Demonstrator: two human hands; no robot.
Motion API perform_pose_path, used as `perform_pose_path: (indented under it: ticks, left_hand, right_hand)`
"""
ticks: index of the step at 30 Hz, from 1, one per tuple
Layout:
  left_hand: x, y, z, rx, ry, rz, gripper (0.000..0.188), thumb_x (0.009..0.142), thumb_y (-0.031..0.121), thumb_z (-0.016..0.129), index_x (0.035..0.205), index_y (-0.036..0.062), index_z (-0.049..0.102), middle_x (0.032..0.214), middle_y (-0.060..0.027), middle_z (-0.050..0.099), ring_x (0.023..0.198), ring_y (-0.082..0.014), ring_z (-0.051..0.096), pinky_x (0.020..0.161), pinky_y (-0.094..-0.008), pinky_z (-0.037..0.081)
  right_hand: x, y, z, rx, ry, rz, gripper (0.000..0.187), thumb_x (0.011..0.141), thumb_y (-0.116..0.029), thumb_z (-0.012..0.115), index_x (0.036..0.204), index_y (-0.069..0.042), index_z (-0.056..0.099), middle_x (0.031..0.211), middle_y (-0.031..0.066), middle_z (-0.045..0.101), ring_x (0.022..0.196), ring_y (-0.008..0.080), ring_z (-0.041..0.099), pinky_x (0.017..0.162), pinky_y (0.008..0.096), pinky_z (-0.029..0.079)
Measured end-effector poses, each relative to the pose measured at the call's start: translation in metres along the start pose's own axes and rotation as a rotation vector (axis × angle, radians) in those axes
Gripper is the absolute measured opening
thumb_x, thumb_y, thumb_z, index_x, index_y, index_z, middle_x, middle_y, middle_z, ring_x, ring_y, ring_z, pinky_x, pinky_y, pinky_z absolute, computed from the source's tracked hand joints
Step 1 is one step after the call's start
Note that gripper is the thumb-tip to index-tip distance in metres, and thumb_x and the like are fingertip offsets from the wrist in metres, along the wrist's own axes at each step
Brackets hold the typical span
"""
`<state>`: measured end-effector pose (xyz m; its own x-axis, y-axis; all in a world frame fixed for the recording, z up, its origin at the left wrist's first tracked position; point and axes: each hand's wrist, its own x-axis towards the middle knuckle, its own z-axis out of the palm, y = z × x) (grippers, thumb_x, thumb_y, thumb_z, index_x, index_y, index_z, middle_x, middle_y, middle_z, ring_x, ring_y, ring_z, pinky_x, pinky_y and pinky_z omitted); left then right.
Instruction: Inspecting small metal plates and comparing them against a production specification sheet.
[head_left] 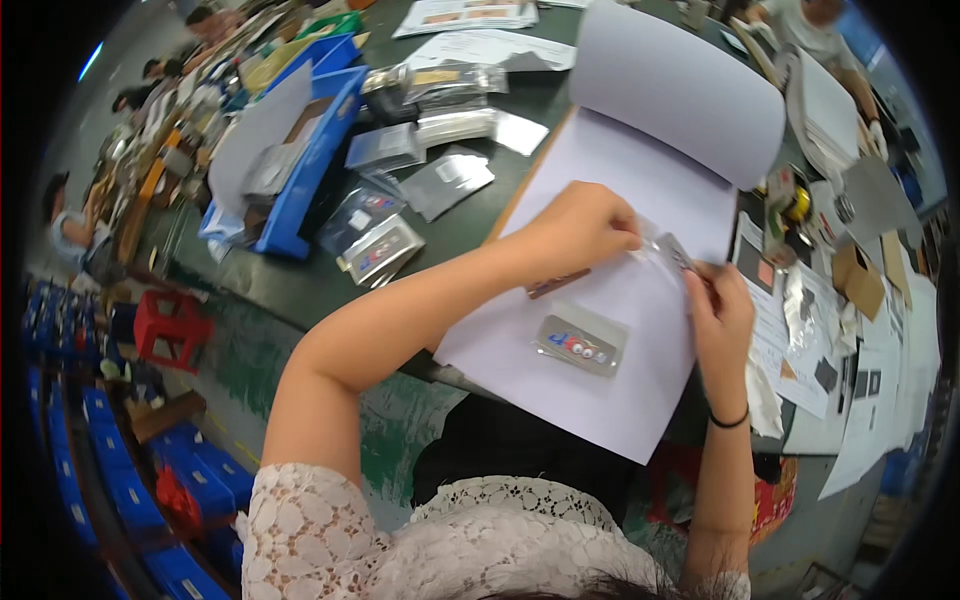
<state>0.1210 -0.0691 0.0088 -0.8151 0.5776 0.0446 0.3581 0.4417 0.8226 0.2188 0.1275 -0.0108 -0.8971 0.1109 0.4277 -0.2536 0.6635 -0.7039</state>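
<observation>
My left hand (597, 222) is closed, its fingertips pinching the edge of a clear plastic sleeve (648, 238) above the white paper pad. Across from it my right hand (722, 308) grips a small grey card (676, 252) between thumb and fingers. The card meets the sleeve; I cannot tell how far inside it lies. Nearer me on the white paper (620, 400) lies a grey card with a coloured print (583, 338), inside a clear sleeve. A brownish strip (557, 284) shows partly from under my left forearm.
Left of the pad lie several sleeved cards (383, 250) and packets (385, 147), beside a blue bin (315, 165). The pad's top sheets (680, 90) curl back. To the right are a small cardboard box (858, 282) and loose papers. A red stool (172, 328) stands on the floor.
</observation>
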Motion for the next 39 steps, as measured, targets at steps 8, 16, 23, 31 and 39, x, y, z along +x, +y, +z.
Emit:
perform_pose_path:
  ticks: [8, 16, 23, 31, 39]
  left_hand:
    - [-0.004, 0.003, -0.014, -0.260, -0.341, -0.042, 0.021, 0.078, 0.027, 0.072, 0.089, 0.0089, 0.074, 0.123, -0.0161, 0.058, 0.086, -0.0187, 0.063, 0.075, -0.0291, 0.048]
    - [-0.010, 0.037, -0.031, -0.143, 0.024, 0.156, 0.017, 0.077, 0.022, 0.073, 0.084, 0.0065, 0.073, 0.108, -0.0120, 0.065, 0.105, -0.0224, 0.056, 0.089, -0.0346, 0.043]
    - [-0.020, 0.056, -0.023, 0.017, 0.081, 0.258, 0.014, 0.077, 0.019, 0.073, 0.085, 0.0075, 0.074, 0.108, -0.0078, 0.065, 0.104, -0.0206, 0.055, 0.090, -0.0336, 0.042]
    - [-0.033, 0.067, -0.016, 0.056, 0.044, 0.387, 0.010, 0.081, 0.015, 0.069, 0.085, 0.0076, 0.074, 0.102, -0.0065, 0.067, 0.101, -0.0204, 0.055, 0.081, -0.0316, 0.046]
    - [-0.043, 0.085, -0.028, -0.404, 0.053, 0.215, 0.018, 0.085, 0.016, 0.066, 0.093, 0.0007, 0.072, 0.083, -0.0047, 0.069, 0.078, -0.0088, 0.060, 0.072, -0.0238, 0.047]
  right_hand:
    - [0.003, 0.006, 0.007, -0.008, -0.056, 0.016, 0.009, 0.083, -0.002, 0.061, 0.091, 0.003, 0.062, 0.076, 0.0114, 0.052, 0.061, 0.0208, 0.051, 0.057, 0.0305, 0.042]
    - [0.009, -0.043, -0.057, -0.043, 0.077, -0.182, 0.008, 0.082, 0.002, 0.062, 0.090, 0.003, 0.063, 0.075, 0.0062, 0.051, 0.057, 0.0129, 0.045, 0.051, 0.0247, 0.037]
    - [0.005, -0.069, -0.079, -0.163, -0.053, -0.272, 0.011, 0.082, 0.004, 0.060, 0.092, 0.002, 0.062, 0.077, 0.0074, 0.051, 0.062, 0.0165, 0.048, 0.054, 0.0260, 0.038]
    - [0.007, -0.075, -0.079, -0.350, -0.264, -0.389, 0.012, 0.082, 0.003, 0.059, 0.094, 0.002, 0.061, 0.079, 0.0085, 0.053, 0.066, 0.0197, 0.051, 0.056, 0.0285, 0.039]
    - [0.017, -0.104, -0.075, -0.052, -0.076, -0.287, 0.025, 0.082, -0.005, 0.064, 0.106, -0.001, 0.061, 0.085, 0.0069, 0.057, 0.059, 0.0147, 0.046, 0.056, 0.0266, 0.040]
